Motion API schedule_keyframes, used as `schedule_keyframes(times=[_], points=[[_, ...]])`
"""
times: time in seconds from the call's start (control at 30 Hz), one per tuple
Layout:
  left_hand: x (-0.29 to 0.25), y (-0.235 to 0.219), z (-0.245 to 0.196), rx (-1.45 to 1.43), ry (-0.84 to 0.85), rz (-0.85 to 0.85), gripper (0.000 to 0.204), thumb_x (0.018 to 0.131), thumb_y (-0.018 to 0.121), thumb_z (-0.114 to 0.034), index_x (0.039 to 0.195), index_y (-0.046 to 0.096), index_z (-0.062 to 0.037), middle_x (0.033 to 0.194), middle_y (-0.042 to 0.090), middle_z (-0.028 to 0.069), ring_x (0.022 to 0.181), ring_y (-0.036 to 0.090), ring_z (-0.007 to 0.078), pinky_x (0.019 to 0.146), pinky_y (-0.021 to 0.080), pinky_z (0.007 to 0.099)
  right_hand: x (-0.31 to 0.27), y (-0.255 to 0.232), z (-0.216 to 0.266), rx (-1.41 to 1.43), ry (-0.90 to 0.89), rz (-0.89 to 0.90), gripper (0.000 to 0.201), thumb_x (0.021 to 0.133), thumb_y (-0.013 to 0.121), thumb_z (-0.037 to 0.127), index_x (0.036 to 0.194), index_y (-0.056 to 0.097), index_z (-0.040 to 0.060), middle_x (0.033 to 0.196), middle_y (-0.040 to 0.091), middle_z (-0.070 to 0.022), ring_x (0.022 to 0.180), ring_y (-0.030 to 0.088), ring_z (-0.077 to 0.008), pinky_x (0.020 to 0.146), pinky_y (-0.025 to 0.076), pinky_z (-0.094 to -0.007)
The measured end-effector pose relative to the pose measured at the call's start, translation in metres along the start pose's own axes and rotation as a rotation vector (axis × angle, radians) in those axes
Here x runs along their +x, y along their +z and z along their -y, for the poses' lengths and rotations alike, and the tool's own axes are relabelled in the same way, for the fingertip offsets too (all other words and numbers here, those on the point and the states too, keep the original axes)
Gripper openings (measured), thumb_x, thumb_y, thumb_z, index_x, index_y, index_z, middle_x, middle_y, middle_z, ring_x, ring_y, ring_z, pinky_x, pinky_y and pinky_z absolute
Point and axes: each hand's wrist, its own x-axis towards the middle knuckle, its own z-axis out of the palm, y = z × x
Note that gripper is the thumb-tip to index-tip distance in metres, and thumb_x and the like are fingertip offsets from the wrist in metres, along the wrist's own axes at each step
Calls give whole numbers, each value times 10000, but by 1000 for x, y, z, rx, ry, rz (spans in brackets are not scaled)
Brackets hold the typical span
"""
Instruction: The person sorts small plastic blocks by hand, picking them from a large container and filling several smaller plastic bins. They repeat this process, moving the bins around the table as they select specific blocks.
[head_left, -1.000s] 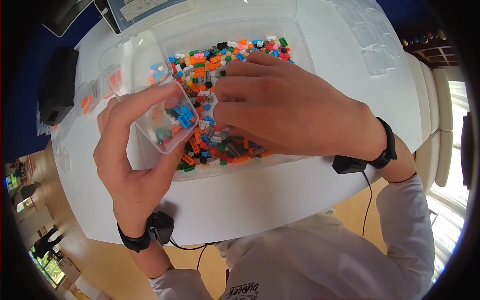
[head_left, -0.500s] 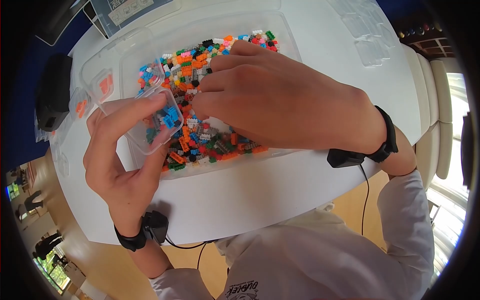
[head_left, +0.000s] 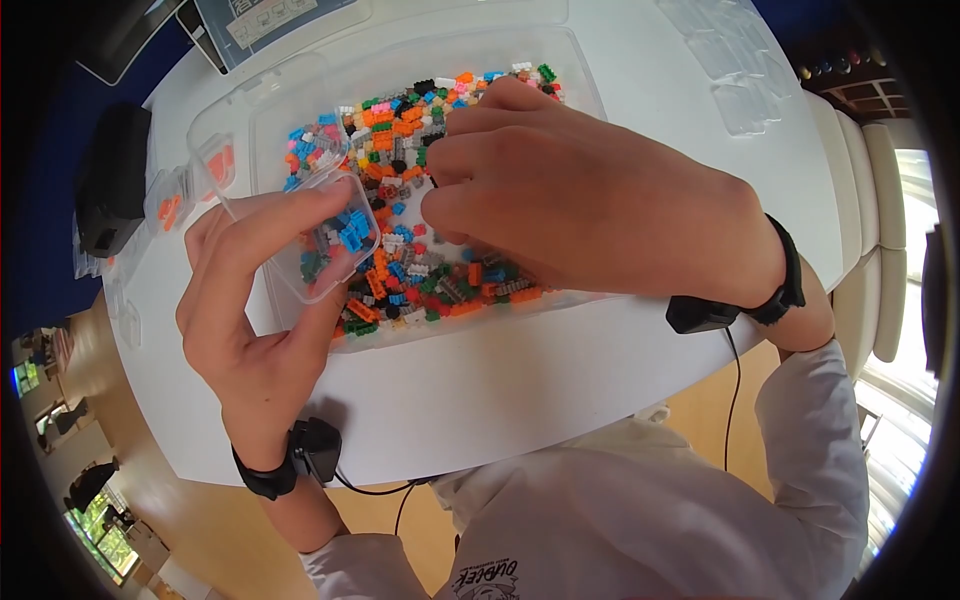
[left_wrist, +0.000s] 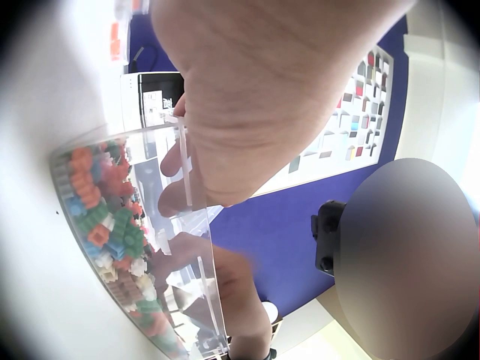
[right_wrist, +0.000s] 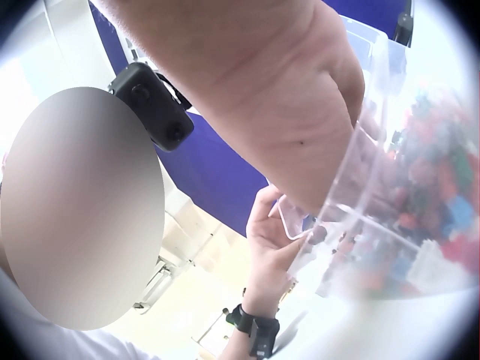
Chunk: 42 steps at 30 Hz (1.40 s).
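The left hand [head_left: 225, 310] pinches a small clear box [head_left: 318, 284] between thumb and fingers, over the left part of a large clear bin [head_left: 592, 88]. Blue bricks [head_left: 354, 230] and a few other colours show in the small box. Many mixed bricks [head_left: 400, 118] lie in the bin. Over its middle is the right hand [head_left: 590, 205], knuckles up and fingers bent down among the bricks; its fingertips are hidden in the head view. The right wrist view shows that hand [right_wrist: 300, 127] reaching behind the blurred bin wall, so anything between its fingertips cannot be seen.
An open clear lid [head_left: 270, 90] overlaps the bin's left side. Small containers with orange pieces [head_left: 170, 210] and a black case [head_left: 115, 175] stand farther left. Clear empty boxes [head_left: 735, 70] lie at the back right. A printed sheet [head_left: 265, 20] is behind the bin.
Since half a second ago the right hand has shifted slightly right, a little farther from the small box. The left hand still holds the box; the head view has also shifted slightly.
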Motion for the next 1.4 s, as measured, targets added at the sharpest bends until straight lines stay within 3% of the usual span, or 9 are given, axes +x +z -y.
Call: schedule_keyframes(times=[0.33,0.53,0.63,0.73,0.9,1.03,1.13,1.23,1.4], points=[[3,-2,-3,29,-11,10,493,777,943,34,1247,864,-91,1178,877,66,986,773,229,1077,507,404,-4,7,5,-72,-39,-39,68,952,813,118,979,755,94,985,689,-64,1125,684,-246,1110,456,-406],[2,-2,-1,42,6,7,497,785,952,25,1259,861,-92,1199,882,59,1005,776,225,1082,503,395,-3,17,7,-218,22,-4,146,956,819,125,1080,748,95,996,678,-61,1105,676,-255,1092,459,-420],[3,-2,-2,32,-8,18,502,793,955,21,1272,856,-91,1198,884,59,1015,778,224,1084,502,394,-3,22,2,-195,1,-150,147,971,814,121,1098,745,98,988,674,-61,1107,677,-257,1090,460,-420],[3,-3,-1,32,11,23,502,802,953,20,1280,848,-88,1194,885,59,1012,775,223,1086,501,395,0,7,3,-149,13,6,147,977,819,116,1102,747,87,1001,698,-57,1113,674,-253,1084,460,-415],[2,-3,2,6,-7,32,513,799,959,7,1290,838,-84,1177,881,56,1003,770,227,1090,499,394,-1,0,13,169,34,-256,242,915,870,64,1118,744,100,1070,756,-50,1048,700,-272,1039,488,-413],[-4,-7,8,0,-45,42,595,762,1011,-53,1328,831,-85,1182,868,54,1047,753,228,1102,497,388,21,6,26,213,-124,-447,258,882,876,56,1092,740,124,1056,744,-36,995,701,-268,969,531,-428],[-10,-3,1,-26,-213,21,662,745,1046,-95,1368,825,-87,1209,861,51,1106,733,217,1106,501,388,30,20,18,155,-142,-475,257,875,855,53,1093,744,132,1056,744,-29,1004,724,-260,915,553,-413],[-5,1,-8,-31,-232,70,585,813,981,15,1359,772,21,1366,797,88,1243,723,196,1204,510,410,30,31,11,-52,-99,-433,277,904,801,31,1177,771,68,998,730,-78,921,760,-292,918,588,-397],[-9,5,-4,-51,-195,32,655,821,971,23,1440,757,17,1352,806,94,1234,733,205,1211,508,423,32,19,4,33,-176,-450,256,907,801,39,1160,761,48,1009,721,-77,917,757,-295,909,595,-408]])
